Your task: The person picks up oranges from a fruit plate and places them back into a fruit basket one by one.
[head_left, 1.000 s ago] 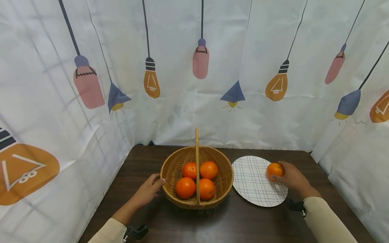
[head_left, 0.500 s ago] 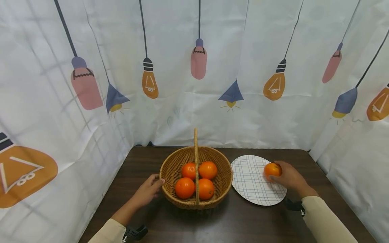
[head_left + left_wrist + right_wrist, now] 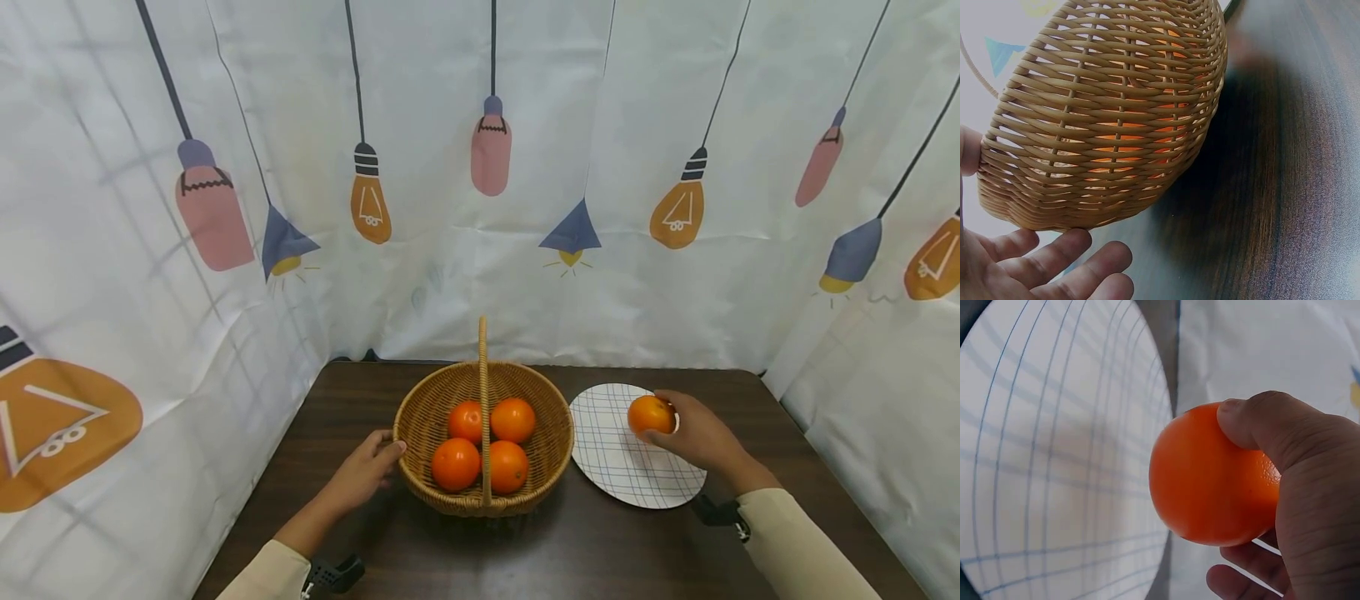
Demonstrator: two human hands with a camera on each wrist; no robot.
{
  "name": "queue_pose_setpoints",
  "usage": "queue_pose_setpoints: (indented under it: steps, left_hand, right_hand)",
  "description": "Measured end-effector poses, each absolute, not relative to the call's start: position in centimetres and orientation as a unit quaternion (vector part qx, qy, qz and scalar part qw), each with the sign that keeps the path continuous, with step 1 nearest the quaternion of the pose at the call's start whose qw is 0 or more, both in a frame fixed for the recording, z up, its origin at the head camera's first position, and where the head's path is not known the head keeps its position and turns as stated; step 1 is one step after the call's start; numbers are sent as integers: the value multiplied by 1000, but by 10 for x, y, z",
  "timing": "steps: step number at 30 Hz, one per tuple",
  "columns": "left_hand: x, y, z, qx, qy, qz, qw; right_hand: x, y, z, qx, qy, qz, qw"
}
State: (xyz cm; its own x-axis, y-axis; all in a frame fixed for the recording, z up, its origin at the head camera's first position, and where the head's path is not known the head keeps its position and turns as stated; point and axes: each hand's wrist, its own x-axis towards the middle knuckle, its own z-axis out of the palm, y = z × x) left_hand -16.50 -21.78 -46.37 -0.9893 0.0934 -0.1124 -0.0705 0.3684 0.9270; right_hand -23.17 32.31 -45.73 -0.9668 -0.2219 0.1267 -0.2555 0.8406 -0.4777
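A round wicker basket (image 3: pixel 558 392) with a tall hoop handle (image 3: pixel 483 350) stands mid-table. Several oranges (image 3: pixel 455 464) lie inside it; their colour shows through the weave (image 3: pixel 1110 106) in the left wrist view. At the basket's left rim, my left hand (image 3: pixel 367 471) grips with the thumb (image 3: pixel 969 150) over the edge and fingertips against the outside. My right hand (image 3: pixel 705 433) holds another orange (image 3: pixel 649 417) between thumb and fingers, above a white plate (image 3: pixel 600 450) with blue grid lines. In the right wrist view, a gap shows between the orange (image 3: pixel 1204 481) and the plate (image 3: pixel 1066 450).
The dark wooden table (image 3: pixel 510 554) carries the basket and, just to its right, the plate. White curtains (image 3: pixel 420 275) printed with lamps and bulbs rise behind the table and along both sides. A dark strap device (image 3: pixel 337 575) sits at the left wrist.
My right hand has moved left with the orange, which now sits a little higher over the plate. The left hand and the basket have stayed in place.
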Motion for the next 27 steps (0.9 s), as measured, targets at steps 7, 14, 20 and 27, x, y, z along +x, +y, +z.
queue_pose_setpoints:
  steps: [7, 14, 20, 27]
  left_hand:
    - [-166, -218, -464, 8, 823, 563, 74]
    - [-165, -218, -465, 6, 824, 561, 73]
    - [-166, -218, -465, 6, 826, 560, 70]
    - [-166, -217, -464, 9, 824, 561, 72]
  right_hand:
    - [-226, 300, -438, 144, -955, 256, 45]
    - [-221, 285, -424, 162, -955, 244, 54]
    - [-218, 274, -414, 187, -950, 242, 60]
    - [-215, 259, -403, 207, -944, 249, 58]
